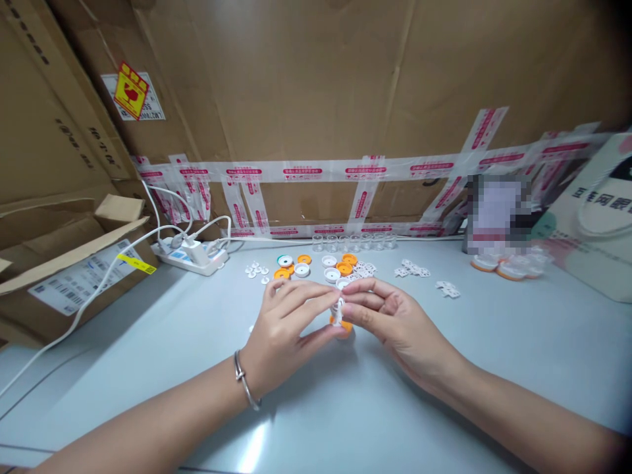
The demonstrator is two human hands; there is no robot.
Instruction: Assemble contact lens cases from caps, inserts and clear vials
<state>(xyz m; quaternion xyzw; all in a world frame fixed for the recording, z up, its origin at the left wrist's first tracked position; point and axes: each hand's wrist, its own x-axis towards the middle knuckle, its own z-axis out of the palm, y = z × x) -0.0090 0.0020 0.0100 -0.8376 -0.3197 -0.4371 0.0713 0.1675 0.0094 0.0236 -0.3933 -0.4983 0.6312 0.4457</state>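
1. In the centre of the frame, the left hand (289, 319) reaches in with its fingers above and its thumb below, seemingly grasping a small white piece (337, 312) between them.
2. The right hand (402, 322) meets it from the right, thumb and forefinger bent together at the piece's edge in what looks like a pinch; their exact contact is partly hidden.
3. An orange piece (348, 326) shows just beside the left thumb, low in the cluster — whether it is held or rests on the table (316, 421) I cannot tell.
4. Beyond the fingers, around the middle of the frame, lie white rings (302, 270) and orange rings (304, 259); small white parts (255, 269) are scattered to their left, with white printed pieces (411, 268) in piles to the right.
5. A row of clear cups (353, 243) stands behind the rings, while clear-and-orange pieces (511, 266) sit at the right of the frame.
6. The step in hand appears to be fine two-handed handling of the white piece — the next move calls for a light, steady fingertip hold, with both thumbs kept from slipping.
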